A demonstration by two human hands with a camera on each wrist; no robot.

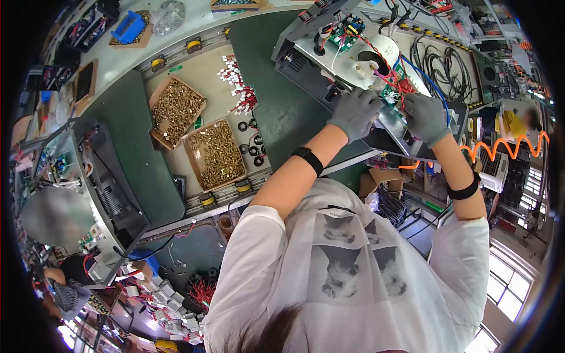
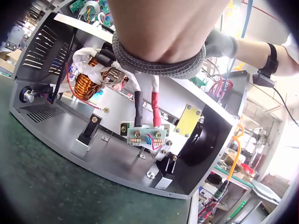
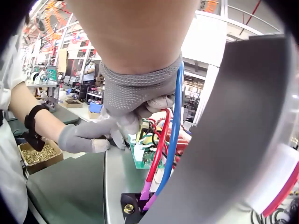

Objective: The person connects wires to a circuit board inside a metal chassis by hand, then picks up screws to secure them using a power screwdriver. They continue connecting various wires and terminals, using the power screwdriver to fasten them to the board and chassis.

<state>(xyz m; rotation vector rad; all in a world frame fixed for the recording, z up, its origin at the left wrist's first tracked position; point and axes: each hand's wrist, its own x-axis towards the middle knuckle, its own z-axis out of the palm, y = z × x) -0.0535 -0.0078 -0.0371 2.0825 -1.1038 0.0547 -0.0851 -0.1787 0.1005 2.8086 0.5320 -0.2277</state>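
Both gloved hands are at a green circuit board [image 3: 145, 161] on the upper panel of a grey machine housing [image 2: 121, 168]. The left hand [image 1: 356, 115] comes in from the left, its thumb and fingers pointing toward the board's edge in the right wrist view. From above, the right hand [image 1: 428, 117] bends its fingers down among the board's wires; I cannot tell what lies between its fingertips. Red wires [image 1: 403, 82] run beside the right fingertips, and a thick blue cable [image 3: 175, 126] passes its wrist. In the left wrist view the left fingers are hidden behind the wrist.
A copper coil [image 2: 86, 87] and a small terminal board [image 2: 145, 136] sit inside the housing. Screw boxes [image 1: 215, 154] and red-and-white connectors [image 1: 238, 88] lie left on the bench. Black cables [image 1: 444, 70] lie behind the housing. An orange coiled hose [image 1: 506, 147] hangs right.
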